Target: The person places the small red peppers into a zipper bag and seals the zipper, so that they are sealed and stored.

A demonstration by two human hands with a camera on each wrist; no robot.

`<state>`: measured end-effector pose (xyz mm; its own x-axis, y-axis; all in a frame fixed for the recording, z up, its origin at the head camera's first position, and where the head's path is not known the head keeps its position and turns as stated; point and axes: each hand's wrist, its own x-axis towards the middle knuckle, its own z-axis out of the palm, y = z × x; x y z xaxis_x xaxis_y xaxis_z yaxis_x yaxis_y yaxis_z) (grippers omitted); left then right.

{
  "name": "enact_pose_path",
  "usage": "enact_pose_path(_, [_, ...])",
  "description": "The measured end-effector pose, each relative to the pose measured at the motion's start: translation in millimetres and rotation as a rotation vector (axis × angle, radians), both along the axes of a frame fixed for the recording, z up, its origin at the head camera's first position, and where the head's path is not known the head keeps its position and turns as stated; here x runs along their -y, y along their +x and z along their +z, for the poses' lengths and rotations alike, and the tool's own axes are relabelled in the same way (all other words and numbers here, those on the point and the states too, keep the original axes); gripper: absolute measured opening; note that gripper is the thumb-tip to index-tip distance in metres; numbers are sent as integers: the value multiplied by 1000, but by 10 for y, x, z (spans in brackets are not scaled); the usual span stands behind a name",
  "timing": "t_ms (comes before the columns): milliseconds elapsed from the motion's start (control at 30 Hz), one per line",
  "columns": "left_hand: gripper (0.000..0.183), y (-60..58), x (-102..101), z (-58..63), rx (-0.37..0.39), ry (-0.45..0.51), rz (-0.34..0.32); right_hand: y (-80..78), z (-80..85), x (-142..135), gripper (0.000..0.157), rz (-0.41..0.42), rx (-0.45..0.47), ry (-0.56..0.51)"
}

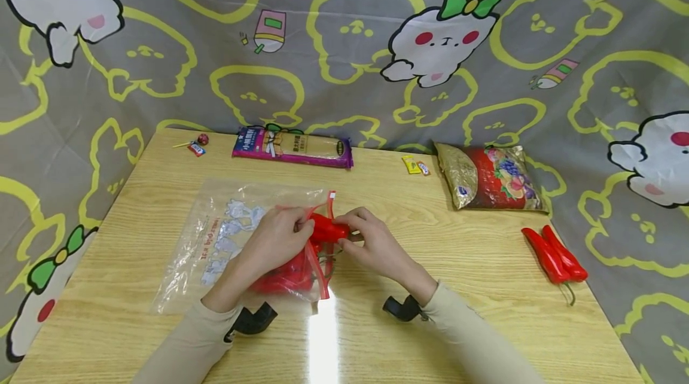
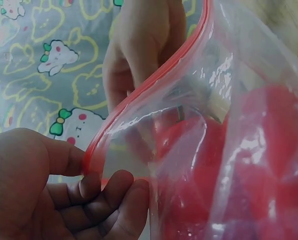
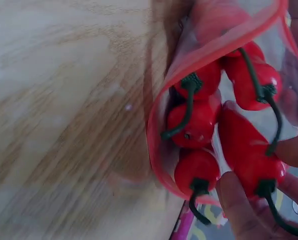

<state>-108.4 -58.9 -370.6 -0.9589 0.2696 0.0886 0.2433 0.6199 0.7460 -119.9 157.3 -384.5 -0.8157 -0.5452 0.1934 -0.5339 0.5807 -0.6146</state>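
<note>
A clear zip bag (image 1: 180, 264) with a red zip edge lies on the table, printed with pale figures. Several red chili peppers (image 1: 285, 279) fill its mouth end, green stems toward the opening in the right wrist view. My left hand (image 1: 280, 237) pinches the bag's red edge (image 2: 134, 95) between thumb and fingers, keeping the mouth parted. At the opening, my right hand (image 1: 371, 243) grips another red chili pepper (image 1: 331, 229) near its stem end. The tip of this pepper (image 3: 249, 150) points into the bag, among the others.
Two red peppers (image 1: 554, 255) lie at the table's right side. Along the back are a purple noodle pack (image 1: 293, 148), a gold and red bag (image 1: 490, 177), small wrapped candies (image 1: 411, 164) and a lollipop (image 1: 202, 139). A patterned cloth (image 1: 344, 31) hangs behind the table (image 1: 430, 336).
</note>
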Motion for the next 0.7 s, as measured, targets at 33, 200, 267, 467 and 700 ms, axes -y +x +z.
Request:
enact_pose_path(33, [23,-2,-1,1,-2,0,-3,-11,-21,35,36,8,4,-5])
enact_pose_path(200, [23,-6,1,8,-30,-2,-4,-64,-80,181,34,17,-33,-6])
enact_pose_path(267, [24,-3,3,14,-35,-7,1,-76,-91,228,31,17,-54,-9])
enact_pose_path(467, [24,6,2,41,-48,-17,-4,-93,-170,318,26,39,-137,-24])
enact_pose_path(700, [22,10,7,32,-26,-13,-6,-82,-163,313,27,3,-153,36])
